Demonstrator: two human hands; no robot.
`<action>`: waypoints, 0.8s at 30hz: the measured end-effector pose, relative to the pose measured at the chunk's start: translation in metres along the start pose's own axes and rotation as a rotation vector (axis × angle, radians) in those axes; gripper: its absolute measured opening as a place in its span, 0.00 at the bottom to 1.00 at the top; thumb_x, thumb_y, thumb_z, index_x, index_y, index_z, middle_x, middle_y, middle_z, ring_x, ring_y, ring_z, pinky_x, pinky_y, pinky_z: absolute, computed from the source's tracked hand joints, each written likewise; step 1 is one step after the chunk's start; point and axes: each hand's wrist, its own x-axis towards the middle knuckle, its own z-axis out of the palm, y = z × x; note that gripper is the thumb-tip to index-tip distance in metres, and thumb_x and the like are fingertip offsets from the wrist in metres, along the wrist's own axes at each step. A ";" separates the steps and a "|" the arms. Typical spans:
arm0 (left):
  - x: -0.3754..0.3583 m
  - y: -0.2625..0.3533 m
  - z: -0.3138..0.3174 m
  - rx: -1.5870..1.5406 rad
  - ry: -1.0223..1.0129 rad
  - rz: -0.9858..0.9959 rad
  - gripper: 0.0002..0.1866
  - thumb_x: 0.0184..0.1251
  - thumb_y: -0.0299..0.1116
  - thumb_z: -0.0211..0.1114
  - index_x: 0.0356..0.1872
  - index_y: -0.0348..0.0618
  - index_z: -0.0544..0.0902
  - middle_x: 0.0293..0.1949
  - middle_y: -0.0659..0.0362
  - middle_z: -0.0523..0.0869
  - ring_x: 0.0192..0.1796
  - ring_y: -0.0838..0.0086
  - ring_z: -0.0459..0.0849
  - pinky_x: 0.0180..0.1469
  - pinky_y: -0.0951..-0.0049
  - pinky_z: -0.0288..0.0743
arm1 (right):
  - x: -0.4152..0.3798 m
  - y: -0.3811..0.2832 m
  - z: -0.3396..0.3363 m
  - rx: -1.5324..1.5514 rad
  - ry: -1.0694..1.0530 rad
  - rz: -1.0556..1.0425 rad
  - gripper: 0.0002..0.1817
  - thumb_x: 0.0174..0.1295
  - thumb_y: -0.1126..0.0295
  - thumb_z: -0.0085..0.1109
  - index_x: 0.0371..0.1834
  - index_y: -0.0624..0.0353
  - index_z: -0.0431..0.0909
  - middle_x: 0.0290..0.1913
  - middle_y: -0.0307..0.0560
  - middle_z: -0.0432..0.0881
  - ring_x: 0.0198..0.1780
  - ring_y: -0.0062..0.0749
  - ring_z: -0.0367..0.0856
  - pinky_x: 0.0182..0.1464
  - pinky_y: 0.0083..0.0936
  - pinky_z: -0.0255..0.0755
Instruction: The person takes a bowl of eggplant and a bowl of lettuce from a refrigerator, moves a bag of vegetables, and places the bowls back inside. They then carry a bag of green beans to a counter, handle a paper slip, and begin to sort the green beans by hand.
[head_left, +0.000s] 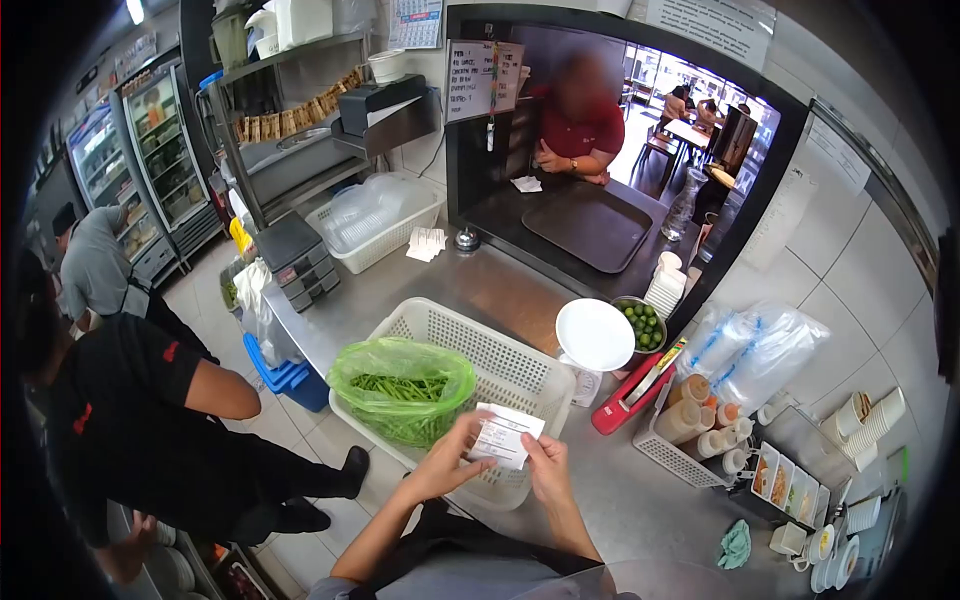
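Between my two hands is a small white printed receipt [506, 436]. My left hand [447, 462] pinches its left edge, and my right hand [547, 468] grips its right edge with the thumb on the paper. Below the receipt stands a white perforated plastic basket [500, 352]. Inside the basket's left part lies an open green plastic bag [402, 355] filled with cut green beans [400, 388]. The print on the receipt is too small to read.
Right of the basket are a kitchen scale [594, 335], a bowl of limes [643, 324], a red sealer [630, 392] and sauce bottles [690, 400]. A bell [467, 240] and a tray [587, 228] are ahead. Co-workers stand at left; a person in red leans at the window.
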 end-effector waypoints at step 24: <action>0.029 -0.119 -0.063 -0.216 -0.001 0.016 0.13 0.61 0.27 0.64 0.47 0.34 0.79 0.39 0.55 0.84 0.37 0.78 0.82 0.36 0.77 0.77 | 0.078 0.042 0.060 -0.245 -0.007 -0.032 0.14 0.68 0.68 0.48 0.49 0.67 0.74 0.42 0.39 0.80 0.42 0.15 0.74 0.45 0.14 0.68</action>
